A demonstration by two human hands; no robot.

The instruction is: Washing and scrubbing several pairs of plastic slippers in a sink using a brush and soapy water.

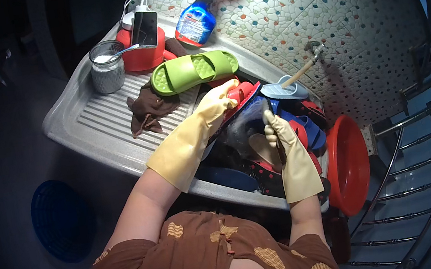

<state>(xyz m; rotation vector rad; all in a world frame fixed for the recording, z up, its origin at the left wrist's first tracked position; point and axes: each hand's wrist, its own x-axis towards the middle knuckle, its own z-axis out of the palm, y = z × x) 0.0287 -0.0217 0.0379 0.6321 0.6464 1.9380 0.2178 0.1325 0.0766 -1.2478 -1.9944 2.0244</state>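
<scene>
My left hand, in a pale yellow rubber glove, grips a red slipper tilted on its side, its dark blue sole edge towards the right. In the matching glove, my right hand holds a scrubbing brush by its dark handle. The brush head is just right of the slipper's sole; whether they touch I cannot tell. Below both hands, the sink basin holds several slippers and shoes, among them a blue slipper and a black shoe with red dots. A pale blue slipper rests at the back, under the tap hose.
A green slipper and a brown cloth lie on the ribbed washboard. Behind them stand a glass jar of white powder, a red container bearing a phone, and a spray bottle. A red basin leans at right.
</scene>
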